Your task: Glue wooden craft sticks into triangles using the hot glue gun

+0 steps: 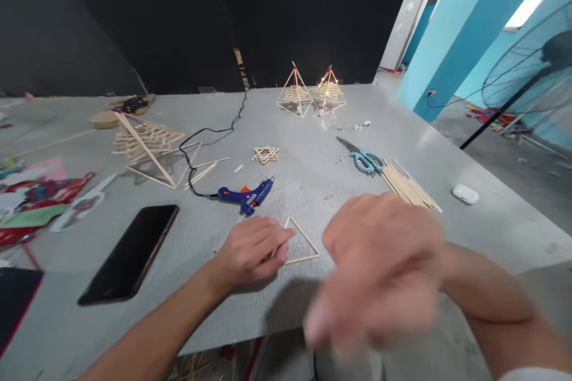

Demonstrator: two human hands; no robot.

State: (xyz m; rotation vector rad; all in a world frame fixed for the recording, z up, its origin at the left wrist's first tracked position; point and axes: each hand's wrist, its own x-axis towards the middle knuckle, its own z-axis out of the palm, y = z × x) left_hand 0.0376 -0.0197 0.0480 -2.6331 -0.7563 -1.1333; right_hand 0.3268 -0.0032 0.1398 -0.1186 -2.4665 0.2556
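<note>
On the grey table in front of me lies a small triangle of thin wooden sticks point(308, 237). My left hand point(255, 248) rests at its left side, the index finger stretched over one stick and the thumb close by, with the fingers closed around that side. My right hand point(379, 271) is raised above the table to the right of the triangle, near the camera and smeared by motion; what it holds, if anything, cannot be made out. A blue glue gun point(248, 196) lies just beyond my left hand. Farther back sits a small six-pointed stick star point(266, 155).
A black phone point(129, 253) lies left, with a larger stick frame point(147, 146) behind it. Blue-handled scissors point(366, 161), loose sticks point(409, 184) and a white case point(465, 194) lie right. Two stick pyramids point(295, 95) stand at the back. The gun's black cord point(210, 130) runs backward.
</note>
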